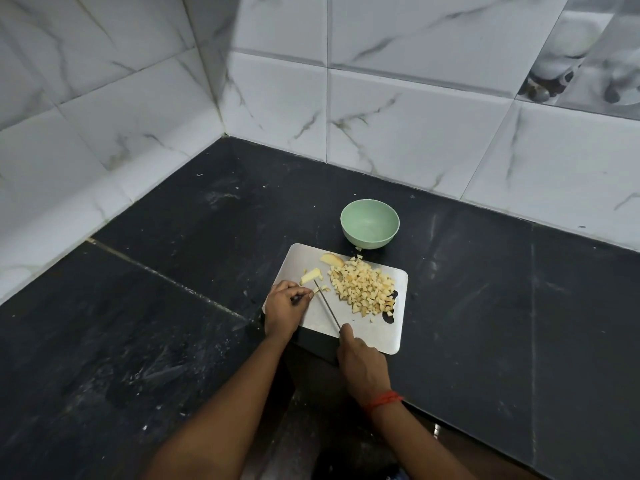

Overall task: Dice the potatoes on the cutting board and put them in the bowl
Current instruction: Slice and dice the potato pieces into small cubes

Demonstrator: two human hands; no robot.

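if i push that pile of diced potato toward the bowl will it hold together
Probably not: the diced potato pile is many small loose cubes, so it would likely spread. Strays already lie off its edge. The metal cutting board looks smooth, so cubes should slide easily.

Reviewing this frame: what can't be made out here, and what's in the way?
- Knife handle: head view, hidden inside the right hand.
- What the left hand fingertips pinch: too small; a dark bit shows at the fingers.
- Cutting board near-left corner: covered by the left hand.
- Green bowl: looks empty, but its near inner wall is hidden by its rim.
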